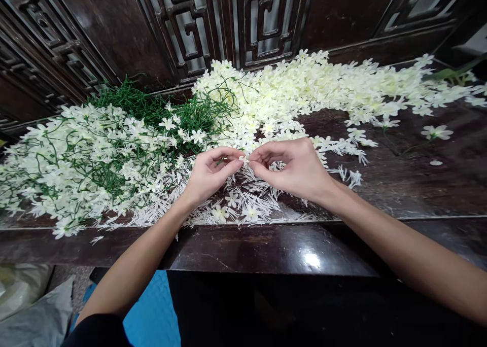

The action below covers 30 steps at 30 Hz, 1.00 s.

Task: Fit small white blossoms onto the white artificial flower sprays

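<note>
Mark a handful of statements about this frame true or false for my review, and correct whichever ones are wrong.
1. The left hand and right hand meet at a small white flower piece. True.
2. Both hands wear gloves. False: they are bare.
3. Thin white stalks lie strewn on the dark wooden surface around the hands. True.
4. The tangle of bare green stems is at the far right of the picture. False: it lies left of the middle, towards the back.
5. A carved dark panel stands behind the flowers. True.
6. The blue sheet lies on top of the wooden surface. False: it is below its front edge.
</note>
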### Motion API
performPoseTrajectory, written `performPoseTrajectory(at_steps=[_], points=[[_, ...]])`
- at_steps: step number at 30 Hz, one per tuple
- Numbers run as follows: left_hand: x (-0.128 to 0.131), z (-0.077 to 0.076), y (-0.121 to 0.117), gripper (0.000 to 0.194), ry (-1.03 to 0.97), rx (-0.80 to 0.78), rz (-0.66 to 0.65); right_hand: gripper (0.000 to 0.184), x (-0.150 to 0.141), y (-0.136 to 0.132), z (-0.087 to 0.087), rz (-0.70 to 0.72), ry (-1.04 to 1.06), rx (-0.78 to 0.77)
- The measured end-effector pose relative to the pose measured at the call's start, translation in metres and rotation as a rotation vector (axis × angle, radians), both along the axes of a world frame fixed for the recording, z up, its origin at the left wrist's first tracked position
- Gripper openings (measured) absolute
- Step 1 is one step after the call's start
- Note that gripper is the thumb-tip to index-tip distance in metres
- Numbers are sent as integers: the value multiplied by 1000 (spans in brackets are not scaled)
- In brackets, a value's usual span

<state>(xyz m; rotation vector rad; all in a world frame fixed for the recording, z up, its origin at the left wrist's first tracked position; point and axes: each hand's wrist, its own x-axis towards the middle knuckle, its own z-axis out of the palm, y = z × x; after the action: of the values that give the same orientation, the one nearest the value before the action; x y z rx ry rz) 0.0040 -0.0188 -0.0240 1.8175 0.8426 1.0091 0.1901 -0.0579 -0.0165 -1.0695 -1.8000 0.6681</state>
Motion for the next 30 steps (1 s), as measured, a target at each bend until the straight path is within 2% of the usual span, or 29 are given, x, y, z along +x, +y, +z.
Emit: performPoseTrajectory(at_steps=[7,16,20,23,30], points=[[2,5,-3,8,23,11,10,13,1,0,0,-49,-31,32],[0,4,-2,9,-6,9,14,14,0,0,0,37,28,12],[0,5,-3,10,-22,18,25,8,0,1,-1,42,67,5],[1,6,-4,10,-13,14,35,14,0,1,-3,44,120,-17],[1,6,-4,10,-33,34,30,13,-1,-1,0,13,162,-33]])
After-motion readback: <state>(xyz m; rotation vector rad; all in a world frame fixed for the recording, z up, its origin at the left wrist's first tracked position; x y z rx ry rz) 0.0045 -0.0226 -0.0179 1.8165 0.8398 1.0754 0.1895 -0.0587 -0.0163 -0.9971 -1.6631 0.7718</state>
